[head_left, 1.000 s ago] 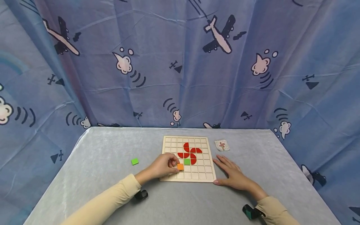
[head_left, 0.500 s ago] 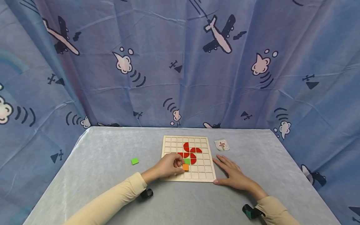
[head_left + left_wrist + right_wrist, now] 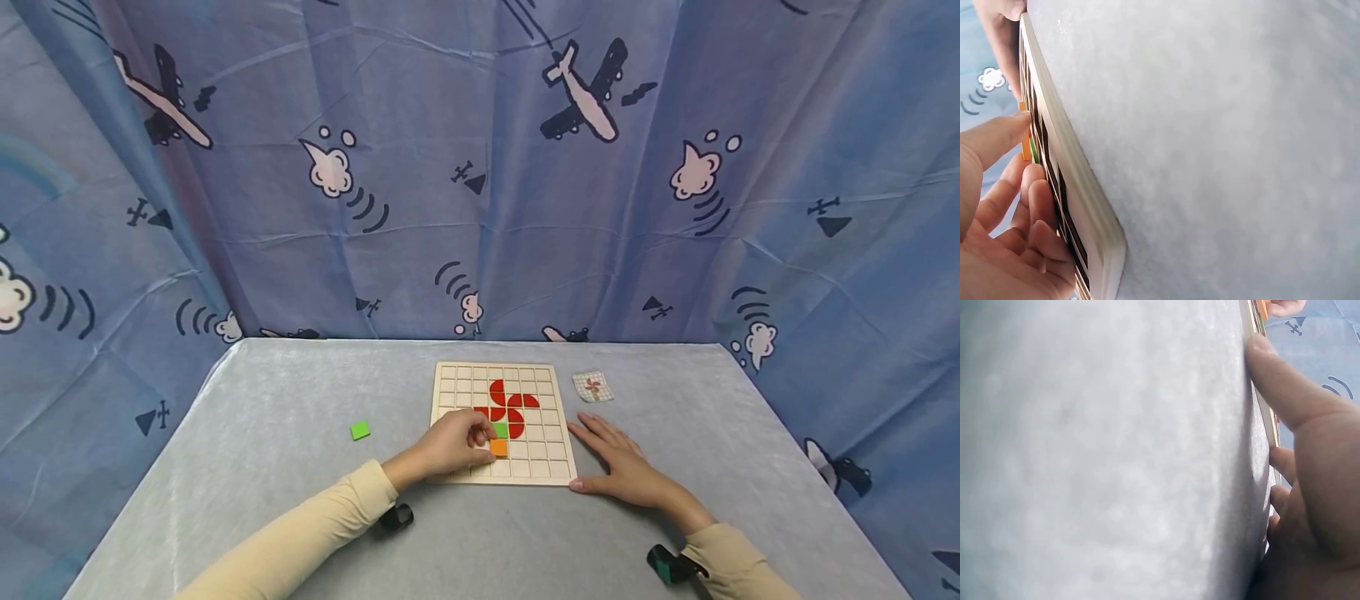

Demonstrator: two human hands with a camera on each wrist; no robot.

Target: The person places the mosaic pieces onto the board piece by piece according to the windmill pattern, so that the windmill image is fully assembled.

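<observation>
Between thumb and fingers my left hand pinches an orange square tile over the lower middle of a wooden grid board. In the left wrist view the orange tile stands on edge between thumb and fingertip. Just above it on the board lies a green square tile, below several red quarter-round tiles set as a pinwheel. My right hand lies with spread fingers at the board's right edge. Its thumb touches the board's near right corner, as the right wrist view shows the thumb against the edge.
A loose green tile lies on the grey table cloth left of the board. Beyond the board's right side lies a small pattern card showing a pinwheel. A blue curtain hangs behind the table.
My left hand has moved to the right over the board with the orange tile, to just below the green tile. The right hand stays where it was.
</observation>
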